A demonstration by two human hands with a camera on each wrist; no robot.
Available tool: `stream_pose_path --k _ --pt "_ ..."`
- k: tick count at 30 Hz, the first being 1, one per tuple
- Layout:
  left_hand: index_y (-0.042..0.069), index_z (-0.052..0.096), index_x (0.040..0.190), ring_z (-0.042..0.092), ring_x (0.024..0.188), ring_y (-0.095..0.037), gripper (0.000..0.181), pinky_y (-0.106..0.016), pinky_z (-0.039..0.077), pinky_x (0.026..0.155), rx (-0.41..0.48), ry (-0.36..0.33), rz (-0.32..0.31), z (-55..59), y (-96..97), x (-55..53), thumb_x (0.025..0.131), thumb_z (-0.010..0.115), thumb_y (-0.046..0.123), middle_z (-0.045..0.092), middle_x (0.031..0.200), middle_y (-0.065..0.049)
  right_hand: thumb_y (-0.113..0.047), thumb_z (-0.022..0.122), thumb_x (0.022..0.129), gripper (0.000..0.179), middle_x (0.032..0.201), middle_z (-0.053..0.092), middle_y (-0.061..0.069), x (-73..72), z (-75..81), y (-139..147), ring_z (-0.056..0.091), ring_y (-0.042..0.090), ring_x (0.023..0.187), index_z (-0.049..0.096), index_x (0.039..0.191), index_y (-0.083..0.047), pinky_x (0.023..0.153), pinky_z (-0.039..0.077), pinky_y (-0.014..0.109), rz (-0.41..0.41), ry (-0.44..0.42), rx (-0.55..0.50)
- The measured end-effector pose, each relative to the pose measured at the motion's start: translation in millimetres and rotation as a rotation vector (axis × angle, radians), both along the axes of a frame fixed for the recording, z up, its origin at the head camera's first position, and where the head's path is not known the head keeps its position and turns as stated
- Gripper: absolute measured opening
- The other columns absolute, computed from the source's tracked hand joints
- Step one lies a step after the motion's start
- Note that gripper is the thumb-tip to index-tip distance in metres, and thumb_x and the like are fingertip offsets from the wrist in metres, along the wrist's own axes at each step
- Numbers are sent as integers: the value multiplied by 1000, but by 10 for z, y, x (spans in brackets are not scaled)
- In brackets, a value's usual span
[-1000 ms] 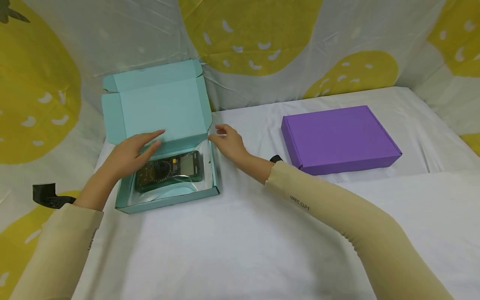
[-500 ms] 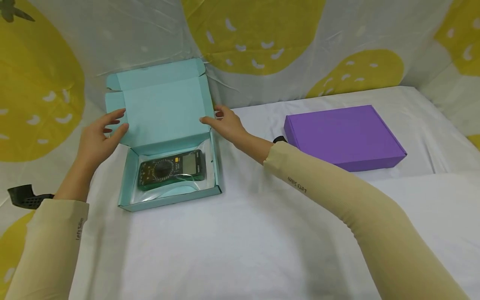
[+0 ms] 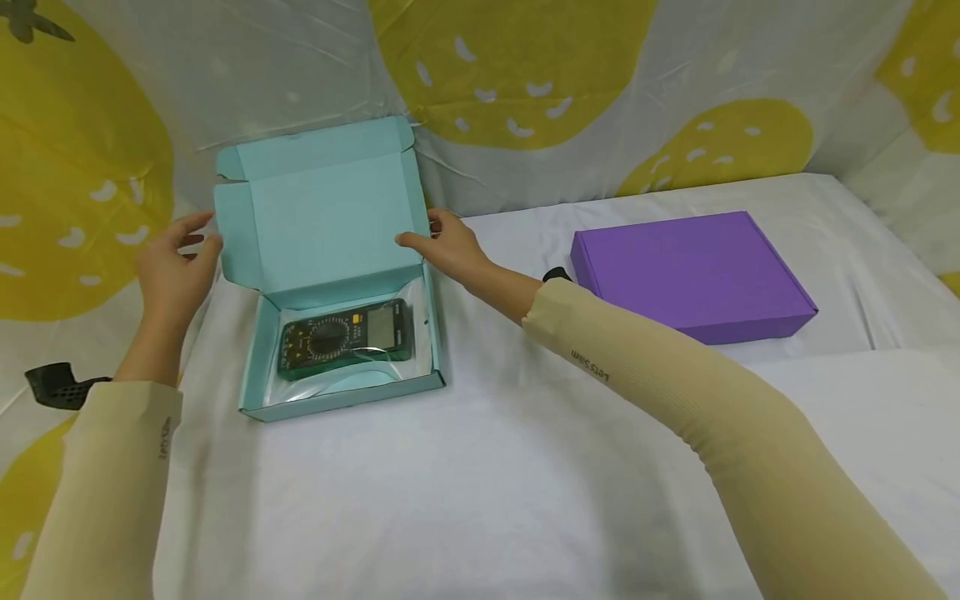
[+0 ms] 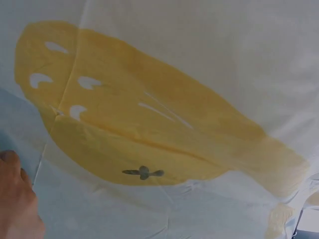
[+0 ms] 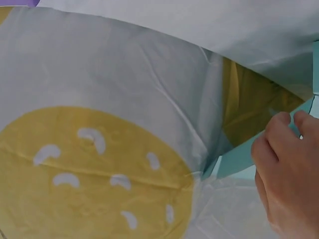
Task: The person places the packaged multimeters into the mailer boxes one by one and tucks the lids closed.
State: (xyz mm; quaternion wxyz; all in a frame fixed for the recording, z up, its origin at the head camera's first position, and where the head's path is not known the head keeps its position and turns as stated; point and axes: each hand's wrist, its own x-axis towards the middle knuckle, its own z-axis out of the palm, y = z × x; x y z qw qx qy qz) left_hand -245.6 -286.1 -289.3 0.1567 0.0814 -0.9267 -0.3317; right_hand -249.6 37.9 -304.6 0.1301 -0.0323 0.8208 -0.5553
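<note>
A light teal cardboard box (image 3: pixel 352 402) lies with its lid (image 3: pixel 330 208) raised at the back. Inside it, a dark green and black digital multimeter (image 3: pixel 315 340) rests on clear plastic film (image 3: pixel 420 329). My right hand (image 3: pixel 456 252) pinches the lid's right side flap, thumb on the inner face and fingers behind; the right wrist view also shows this hand (image 5: pixel 291 174) at the teal flap. My left hand (image 3: pixel 172 271) is at the outer edge of the left side flap (image 3: pixel 238 237), fingers loosely bent; whether it touches is unclear. The left wrist view catches only a part of this hand (image 4: pixel 17 199).
A closed purple box (image 3: pixel 690 275) lies to the right on the white cloth (image 3: pixel 480 483), beyond the right forearm. A curtain (image 3: pixel 510 67) with yellow fruit prints hangs behind the teal box and down the left side.
My left hand has moved from above the box out and back to the lid's left flap. The right hand has shifted up from the box's back right corner onto the right flap.
</note>
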Motion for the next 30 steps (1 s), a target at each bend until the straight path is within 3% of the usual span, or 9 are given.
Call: stream_pose_path --k 5,9,12,18,30 --pt "23 18 146 37 128 -30 61 -44 37 101 33 -159 -68 5 -11 -16 92 41 39 26 149 -6 -47 59 82 78 143 33 1 -3 15 -14 33 15 130 23 143 -14 103 35 33 13 -31 -3" --pt "29 3 146 30 133 -30 66 -46 31 105 113 -212 -126 5 23 -13 92 40 43 20 150 -8 -51 58 82 80 144 31 0 -12 20 -15 32 14 130 22 144 -15 104 34 34 20 -48 -22" --pt "30 1 145 27 135 -29 67 -45 26 108 170 -216 -146 -3 49 -8 93 40 43 19 151 -8 -52 57 82 79 144 31 0 -18 20 -13 32 14 130 23 144 -16 104 33 34 21 -58 -37" --pt "30 3 146 26 135 -29 65 -43 25 109 204 -210 -141 -20 54 2 93 40 42 20 151 -9 -53 56 82 77 142 33 2 -23 3 -10 35 15 127 24 143 -17 103 34 37 37 -65 -60" --pt "34 8 144 35 126 -26 61 -38 33 106 187 -199 -178 -39 24 16 94 43 35 26 149 -8 -56 50 85 73 143 32 0 -15 -21 17 33 14 129 23 144 -21 104 31 37 85 -73 -77"
